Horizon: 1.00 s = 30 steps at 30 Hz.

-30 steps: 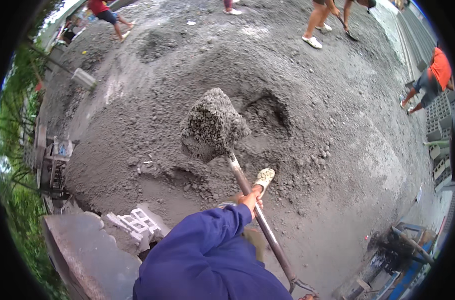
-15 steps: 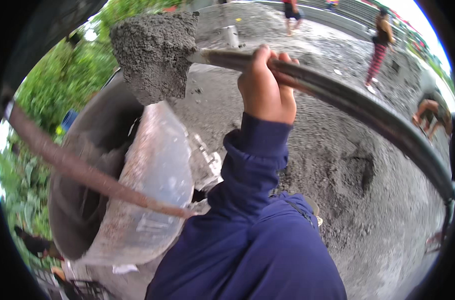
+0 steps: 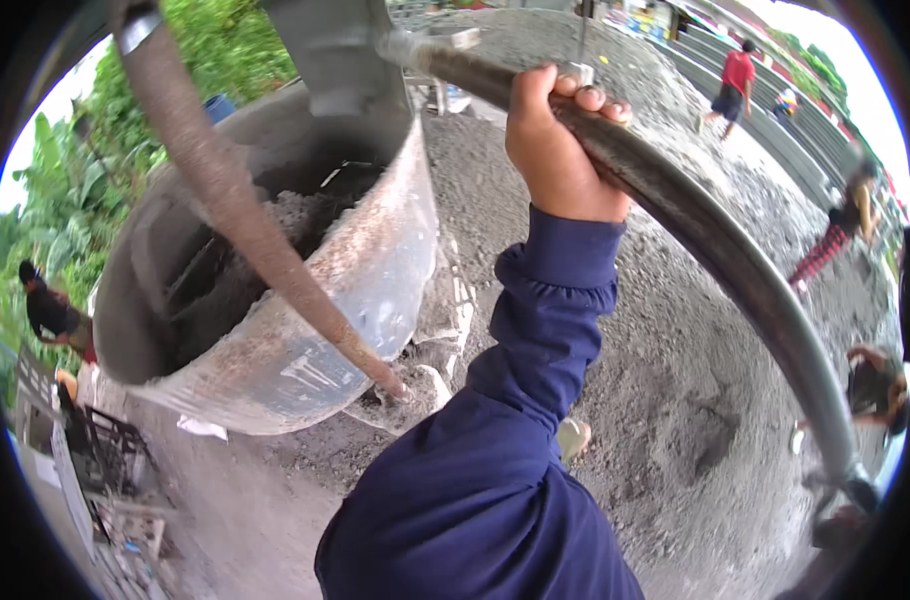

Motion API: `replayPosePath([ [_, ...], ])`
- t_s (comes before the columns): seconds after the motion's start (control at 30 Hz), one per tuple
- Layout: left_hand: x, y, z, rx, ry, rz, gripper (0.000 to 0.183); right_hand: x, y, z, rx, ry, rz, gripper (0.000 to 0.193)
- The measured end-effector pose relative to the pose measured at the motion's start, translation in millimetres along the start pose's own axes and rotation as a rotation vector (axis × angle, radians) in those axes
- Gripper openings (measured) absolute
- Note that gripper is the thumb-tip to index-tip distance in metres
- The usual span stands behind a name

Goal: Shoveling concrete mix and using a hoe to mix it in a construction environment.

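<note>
My left hand [image 3: 570, 150], in a dark blue sleeve, is wrapped from below around the shaft of a shovel [image 3: 705, 215], fingertips curling over it. The shaft bends across the view to the lower right. There my right hand [image 3: 843, 528], dark and partly cut off by the rim, is closed at the handle's end. The shovel's grey blade [image 3: 340, 55] stands tilted over the far lip of a concrete mixer drum [image 3: 375, 285], with no heap visible on it. Wet grey mix [image 3: 300, 215] lies inside the drum. A rusty bar [image 3: 230, 205] crosses in front of its mouth.
Grey sand and gravel [image 3: 675, 390] cover the ground on the right. A person in red [image 3: 737, 75], one in checked trousers [image 3: 830, 245] and one bent low [image 3: 870, 390] are there. Another person [image 3: 50, 315] stands left, above wooden frames [image 3: 125, 450]. A blue barrel [image 3: 218, 107] is behind the drum.
The load of grey mix on the shovel blade is gone, and the blade has tipped over the drum. My view has shifted, showing more of the drum's inside. My left hand keeps its grip.
</note>
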State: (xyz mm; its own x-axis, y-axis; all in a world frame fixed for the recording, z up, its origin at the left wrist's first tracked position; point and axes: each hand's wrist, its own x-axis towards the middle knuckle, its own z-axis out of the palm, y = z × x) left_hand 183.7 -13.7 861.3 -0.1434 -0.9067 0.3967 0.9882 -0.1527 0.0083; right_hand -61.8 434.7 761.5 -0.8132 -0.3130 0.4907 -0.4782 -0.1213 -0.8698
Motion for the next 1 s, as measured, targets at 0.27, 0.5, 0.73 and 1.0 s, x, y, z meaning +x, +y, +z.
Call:
replayPosePath([
  [0.27, -32.8, -165.3, -86.4, 0.264, -0.326, -0.833, 0.028, -225.2, 215.8, 114.2, 0.862, 0.479, 0.815, 0.014],
  [0.5, -266.8, -301.1, -308.6, 0.728, 0.266, -1.770, 0.013, -440.6, 158.4, 133.0, 0.861, 1.361, 1.309, 0.015],
  [0.73, -561.2, -206.2, -451.2, 1.256, 0.483, -2.274, 0.006, -500.4, 4.0, 101.7, 0.379, 1.824, 1.379, 0.010],
  [1.0, -657.6, -138.8, -424.0, 1.692, 0.089, -2.405, 0.016, -432.6, -17.8, 93.4, -0.023, 1.870, 1.636, 0.009],
])
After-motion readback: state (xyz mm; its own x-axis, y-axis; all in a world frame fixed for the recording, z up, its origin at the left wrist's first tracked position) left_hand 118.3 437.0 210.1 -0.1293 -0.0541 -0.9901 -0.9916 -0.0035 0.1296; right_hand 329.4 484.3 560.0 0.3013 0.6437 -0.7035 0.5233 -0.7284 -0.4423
